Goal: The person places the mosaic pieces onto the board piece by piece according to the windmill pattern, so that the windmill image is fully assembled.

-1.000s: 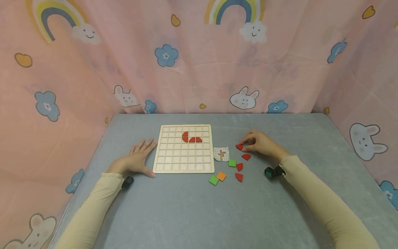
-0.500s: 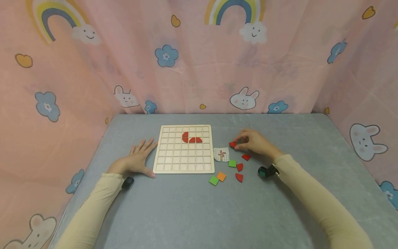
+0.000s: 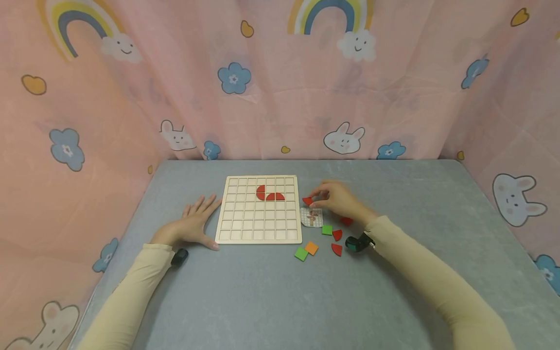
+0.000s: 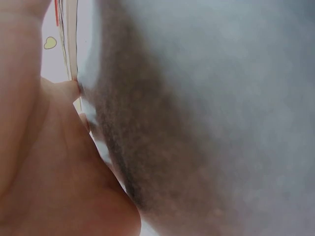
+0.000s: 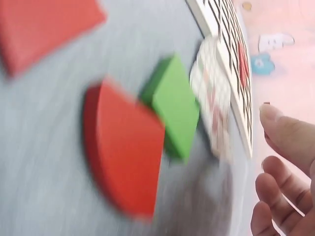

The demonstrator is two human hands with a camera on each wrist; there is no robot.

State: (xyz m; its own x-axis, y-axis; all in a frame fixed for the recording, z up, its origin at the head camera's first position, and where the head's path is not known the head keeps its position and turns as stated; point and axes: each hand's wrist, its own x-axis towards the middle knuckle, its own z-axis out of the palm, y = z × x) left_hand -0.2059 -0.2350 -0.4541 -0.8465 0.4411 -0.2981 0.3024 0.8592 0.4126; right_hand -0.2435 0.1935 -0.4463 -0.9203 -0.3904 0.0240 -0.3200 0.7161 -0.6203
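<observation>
while left fingers [image 3: 212, 208] splay, right fingers [image 3: 321, 188] pinch red wedge [image 3: 307, 201] — wrist view: mere slivers.

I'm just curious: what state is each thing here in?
Grid board: lying flat, partly filled.
Four placed red pieces: set in cells.
Left hand: fingers spread, at the board's left edge.
Right hand: pinching a red piece.
That piece: held, outside the board.
Three loose red pieces: unplaced.
Two green squares: unplaced.
Orange square: unplaced.
Picture card: face up.
Curtain: hanging.
</observation>
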